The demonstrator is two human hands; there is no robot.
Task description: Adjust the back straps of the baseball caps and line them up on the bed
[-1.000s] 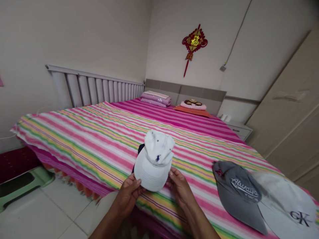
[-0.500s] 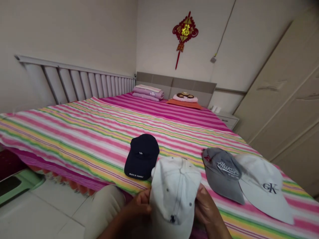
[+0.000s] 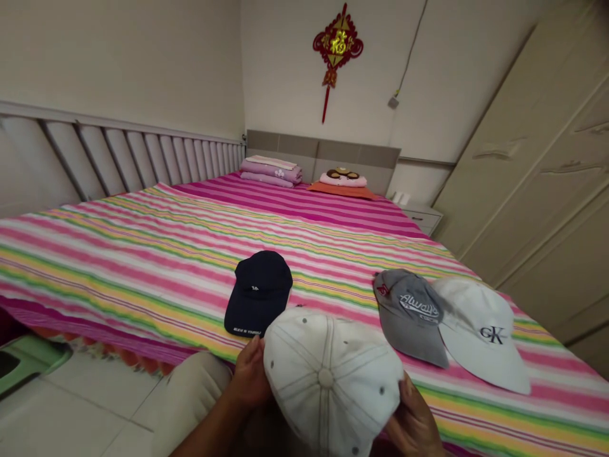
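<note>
A white baseball cap (image 3: 328, 374) is held up near the front of the bed, its crown and top button facing me and its brim out of sight. My left hand (image 3: 252, 374) grips its left edge, and my right hand (image 3: 413, 416) is closed on its right edge; some fingers are hidden behind the cap. Just beyond my left hand lies a navy cap (image 3: 261, 289) with small white lettering on the brim. To the right rest a grey cap (image 3: 412, 314) marked "Always" and, partly beneath or against it, a white cap (image 3: 485, 333) with dark CK-like letters.
The bed is spread with a striped sheet (image 3: 157, 247). Folded purple bedding (image 3: 271, 171) and a pink folded item (image 3: 343, 180) lie by the headboard (image 3: 352, 158). A green stool (image 3: 35, 355) stands at the left; a wardrobe (image 3: 528, 165) rises at the right.
The white cap in my hands has tipped, so its crown top now faces me where its front and small dark logo showed before. Both hands have moved apart. The view has shifted slightly.
</note>
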